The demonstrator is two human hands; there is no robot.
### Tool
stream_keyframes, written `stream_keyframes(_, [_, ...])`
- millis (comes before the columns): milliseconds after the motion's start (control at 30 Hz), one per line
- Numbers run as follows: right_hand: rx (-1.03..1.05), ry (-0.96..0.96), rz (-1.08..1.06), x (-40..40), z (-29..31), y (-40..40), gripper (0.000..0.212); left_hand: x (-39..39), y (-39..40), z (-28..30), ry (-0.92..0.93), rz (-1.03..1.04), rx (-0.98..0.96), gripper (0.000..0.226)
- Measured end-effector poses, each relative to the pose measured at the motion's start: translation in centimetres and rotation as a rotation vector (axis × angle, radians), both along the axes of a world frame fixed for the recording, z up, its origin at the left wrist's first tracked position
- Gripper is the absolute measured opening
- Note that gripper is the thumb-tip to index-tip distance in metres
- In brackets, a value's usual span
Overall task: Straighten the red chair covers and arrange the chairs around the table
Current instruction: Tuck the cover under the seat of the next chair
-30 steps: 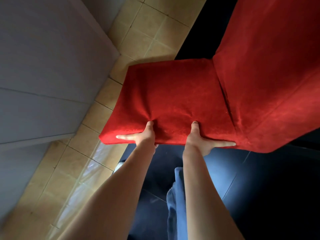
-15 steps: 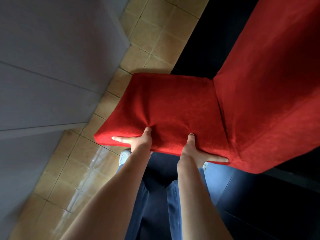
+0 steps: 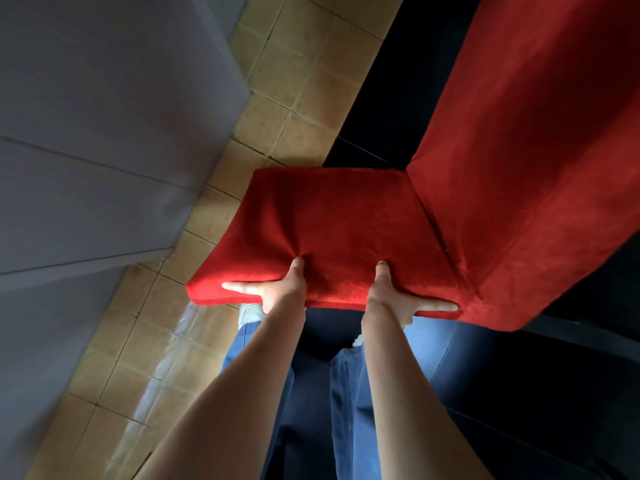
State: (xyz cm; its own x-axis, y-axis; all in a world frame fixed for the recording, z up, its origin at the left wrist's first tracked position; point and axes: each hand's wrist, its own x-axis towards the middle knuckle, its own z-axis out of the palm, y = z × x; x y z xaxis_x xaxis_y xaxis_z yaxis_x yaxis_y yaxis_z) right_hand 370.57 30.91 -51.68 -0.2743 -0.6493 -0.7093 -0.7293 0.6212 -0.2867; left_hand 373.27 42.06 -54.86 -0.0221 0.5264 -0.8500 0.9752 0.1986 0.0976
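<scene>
Both hands are grasping the near edge of the red chair's seat [image 3: 339,230]: the left hand [image 3: 273,289] is pinching it with the thumb on top and the index finger lying along the front face, and the right hand [image 3: 394,299] is doing the same just beside it, its index finger pointing toward the seat's right corner. The cover is puckering into small creases just ahead of each thumb, and the backrest [image 3: 519,168] is rising to the right of the right hand. The person seems to be shifting the chair by its seat, with no table showing. To do this well, they should be keeping the pull even between both hands so the chair is not twisting, and smoothing out the thumb creases once it is placed.
</scene>
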Motion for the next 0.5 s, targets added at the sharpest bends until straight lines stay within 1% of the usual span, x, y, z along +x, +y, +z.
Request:
stream_keyframes(33, [-0.029, 0.000, -0.012, 0.5, 0.2, -0.1, 0.127, 0.1, 0.0, 0.2, -0.040, -0.004, -0.010, 0.111])
stream_keyframes(67, [-0.032, -0.015, -0.008, 0.8, 0.3, -0.3, 0.132, 0.4, -0.1, 0.5, -0.070, -0.012, -0.018, 0.120])
stream_keyframes(100, [-0.046, -0.018, 0.013, 1.2, 0.3, -0.5, 0.135, 0.6, -0.1, 0.7, -0.120, -0.035, -0.008, 0.129])
stream_keyframes(167, [-0.063, -0.015, 0.053, 1.9, 0.3, -0.8, 0.138, 0.9, -0.4, 1.4, -0.165, -0.114, 0.040, 0.138])
stream_keyframes(367, [-0.104, -0.136, 0.060, 5.2, 0.7, -2.1, 0.140, 3.4, -2.2, 2.4, -0.321, -0.108, 0.082, 0.139])
stream_keyframes(500, [-0.114, -0.144, 0.101, 7.9, 1.1, -3.1, 0.136, 6.2, -3.4, 2.7, -0.348, -0.108, 0.120, 0.137])
